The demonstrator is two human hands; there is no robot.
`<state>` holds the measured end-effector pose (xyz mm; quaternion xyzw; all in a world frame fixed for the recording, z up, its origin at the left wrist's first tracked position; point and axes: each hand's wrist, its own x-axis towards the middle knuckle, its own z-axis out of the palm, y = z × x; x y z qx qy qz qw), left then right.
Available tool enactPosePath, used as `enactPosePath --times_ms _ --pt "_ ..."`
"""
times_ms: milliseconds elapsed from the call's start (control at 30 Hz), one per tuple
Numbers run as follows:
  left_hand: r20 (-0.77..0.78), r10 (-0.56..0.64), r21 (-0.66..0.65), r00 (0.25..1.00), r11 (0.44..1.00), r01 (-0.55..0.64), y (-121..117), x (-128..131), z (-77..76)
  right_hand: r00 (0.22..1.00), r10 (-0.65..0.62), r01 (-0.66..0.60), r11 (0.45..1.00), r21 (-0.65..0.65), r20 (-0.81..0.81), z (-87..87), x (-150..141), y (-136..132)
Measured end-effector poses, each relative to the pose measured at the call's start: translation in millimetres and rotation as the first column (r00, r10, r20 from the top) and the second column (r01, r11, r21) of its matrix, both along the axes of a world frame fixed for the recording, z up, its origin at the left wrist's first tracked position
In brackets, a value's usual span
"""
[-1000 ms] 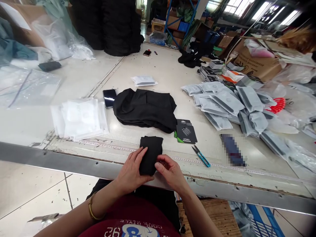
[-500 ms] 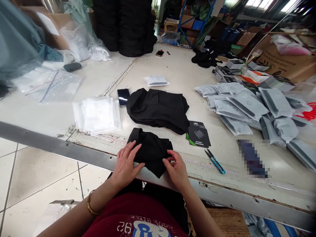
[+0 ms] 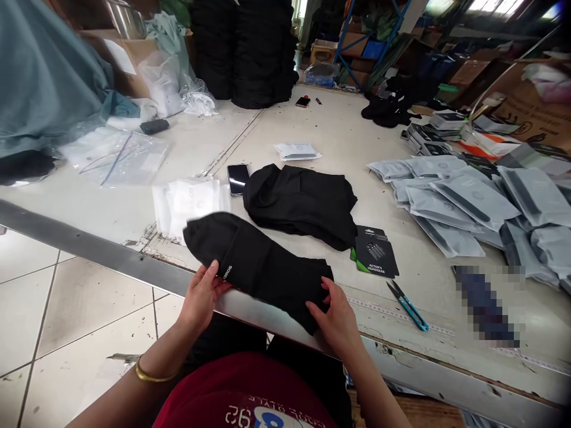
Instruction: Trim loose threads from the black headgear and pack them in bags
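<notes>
A long black fabric piece (image 3: 259, 267) with small white lettering lies spread across the table's near edge. My left hand (image 3: 203, 294) grips its near side by the lettering. My right hand (image 3: 336, 318) holds its right end, with fingers on top of the cloth. Just beyond it lies a heap of black fabric (image 3: 298, 205). A black "Actor's Headgear" card (image 3: 377, 252) with a green edge sits to the heap's right, near my right hand. Blue-handled thread snips (image 3: 408, 306) lie further right.
A smartphone (image 3: 238, 179) and a stack of clear plastic bags (image 3: 190, 205) lie beside the heap. Many grey printed pouches (image 3: 464, 199) are spread at the right. A tape measure (image 3: 401, 315) runs along the table's metal edge (image 3: 89, 244). Shelves and cartons stand behind.
The black piece has opened from a narrow fold into a long, flat shape reaching up and left. My hands have moved apart, and the view has shifted, with the table appearing further right.
</notes>
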<state>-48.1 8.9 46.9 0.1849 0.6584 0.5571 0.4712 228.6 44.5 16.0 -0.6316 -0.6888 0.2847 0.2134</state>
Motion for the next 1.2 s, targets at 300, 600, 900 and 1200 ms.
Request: enactPosePath --times_ms 300,600,900,1200 --pt "-0.582 -0.394 -0.252 0.711 0.919 0.303 -24 -12 25.9 0.991 -0.094 0.089 0.994 0.062 0.092 7.0 31 18" --pt "-0.936 -0.309 -0.159 0.167 0.797 0.582 8 10 7.0 0.981 -0.03 0.003 0.99 0.138 0.19 0.0 23 29" --pt "-0.838 -0.467 -0.227 0.283 0.77 0.597 16 0 -15.3 0.987 -0.041 0.02 0.991 0.136 0.155 -2.3 28 29" --pt "-0.811 -0.494 -0.252 0.315 0.779 0.574 17 -1 -11.2 0.983 -0.026 0.009 0.995 0.097 0.184 0.4 29 32"
